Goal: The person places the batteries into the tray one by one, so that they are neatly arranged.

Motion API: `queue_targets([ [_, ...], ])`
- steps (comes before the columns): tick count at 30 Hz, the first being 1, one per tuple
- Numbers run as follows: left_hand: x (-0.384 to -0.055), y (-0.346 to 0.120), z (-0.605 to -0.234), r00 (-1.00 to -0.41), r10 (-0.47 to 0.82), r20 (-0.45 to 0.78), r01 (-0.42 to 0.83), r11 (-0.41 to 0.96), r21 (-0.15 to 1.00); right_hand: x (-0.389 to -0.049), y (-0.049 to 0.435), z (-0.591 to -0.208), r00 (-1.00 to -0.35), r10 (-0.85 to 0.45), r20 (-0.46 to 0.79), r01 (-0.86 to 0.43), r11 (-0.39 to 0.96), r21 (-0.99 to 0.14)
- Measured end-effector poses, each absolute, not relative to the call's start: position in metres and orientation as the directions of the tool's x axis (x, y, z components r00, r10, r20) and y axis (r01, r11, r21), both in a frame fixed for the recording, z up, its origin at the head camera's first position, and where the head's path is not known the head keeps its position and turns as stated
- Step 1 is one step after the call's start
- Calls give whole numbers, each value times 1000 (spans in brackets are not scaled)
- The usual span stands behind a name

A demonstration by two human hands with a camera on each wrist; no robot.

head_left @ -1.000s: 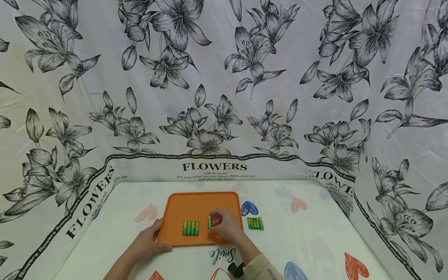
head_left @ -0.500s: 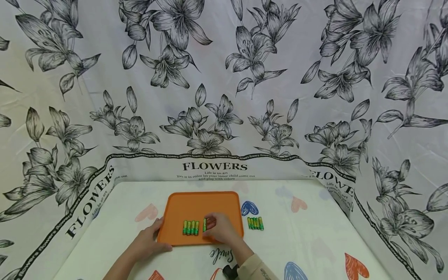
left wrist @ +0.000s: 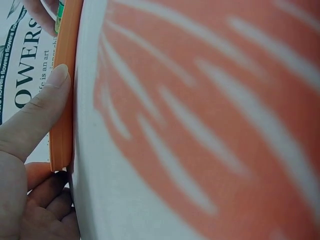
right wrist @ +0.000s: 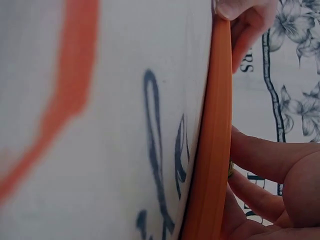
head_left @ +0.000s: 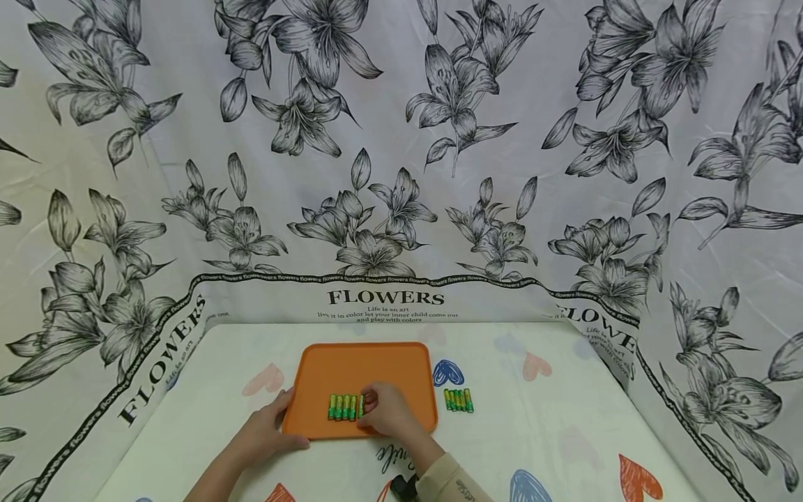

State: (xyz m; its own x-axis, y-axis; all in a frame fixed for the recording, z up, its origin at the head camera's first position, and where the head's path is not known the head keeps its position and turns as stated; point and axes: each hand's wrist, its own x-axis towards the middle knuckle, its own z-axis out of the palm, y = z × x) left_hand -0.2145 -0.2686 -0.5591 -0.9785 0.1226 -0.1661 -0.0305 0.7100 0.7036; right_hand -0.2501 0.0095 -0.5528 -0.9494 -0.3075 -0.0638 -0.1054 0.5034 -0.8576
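Note:
An orange tray (head_left: 370,362) lies on the table, and my left hand (head_left: 262,434) holds its near left corner. In the left wrist view the thumb (left wrist: 42,107) lies along the tray's front wall, with the other fingers bent around the corner. On the tray stands a side-by-side row of several green and yellow batteries (head_left: 341,407). My right hand (head_left: 390,415) pinches one more battery (head_left: 361,406) at the right end of that row, its far side hidden by the fingers. Only a sliver of it shows in the right wrist view, behind the tray rim.
Right of the tray, several more batteries (head_left: 459,401) lie in a row on the heart-printed tablecloth (head_left: 564,418). A black wrist strap (head_left: 403,488) is at the right sleeve. White flower-printed cloth (head_left: 389,230) encloses the table at the back and sides.
My right hand has moved left across the tray with its battery, from a gap away to right beside the row. My left hand has stayed on the tray corner.

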Motion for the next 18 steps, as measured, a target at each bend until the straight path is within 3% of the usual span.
queue_targets([
  [18,-214,-267,-557,-978,108,-179,-48,715,697,-246,6,-548,-953,-295,-67,-97,508,-856],
])
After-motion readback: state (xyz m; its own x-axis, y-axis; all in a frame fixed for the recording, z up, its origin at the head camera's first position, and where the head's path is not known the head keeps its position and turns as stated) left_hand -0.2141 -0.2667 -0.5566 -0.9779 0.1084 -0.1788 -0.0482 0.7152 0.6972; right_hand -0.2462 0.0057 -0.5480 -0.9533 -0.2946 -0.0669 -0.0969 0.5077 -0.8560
